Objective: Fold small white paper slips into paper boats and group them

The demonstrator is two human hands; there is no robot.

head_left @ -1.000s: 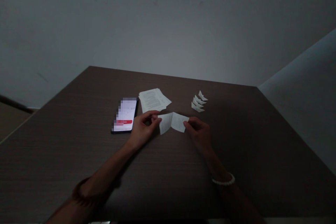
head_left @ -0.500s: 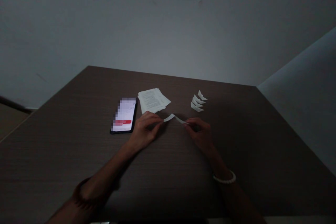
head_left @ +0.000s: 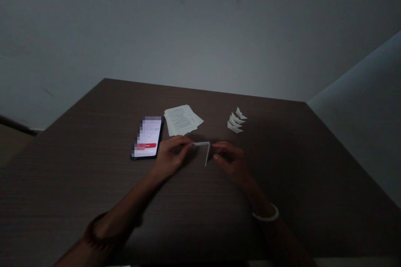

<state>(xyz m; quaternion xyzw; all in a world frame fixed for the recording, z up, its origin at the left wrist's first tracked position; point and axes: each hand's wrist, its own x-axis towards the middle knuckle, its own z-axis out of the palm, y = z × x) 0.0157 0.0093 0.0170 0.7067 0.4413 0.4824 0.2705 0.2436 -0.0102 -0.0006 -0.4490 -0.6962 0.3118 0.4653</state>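
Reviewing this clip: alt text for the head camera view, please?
Two bare hands over a dark wood-grain table: the left hand pinches a folded paper strip bent at a corner, with the right hand just beside it. Beyond them lie a smartphone, a stack of printed sheets and a small row of folded paper pieces.

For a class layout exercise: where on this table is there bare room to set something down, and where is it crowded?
The tabletop has room right of the small folded papers and left of the phone, also between the forearms. Crowded: the phone, paper stack and left hand, bunched together.
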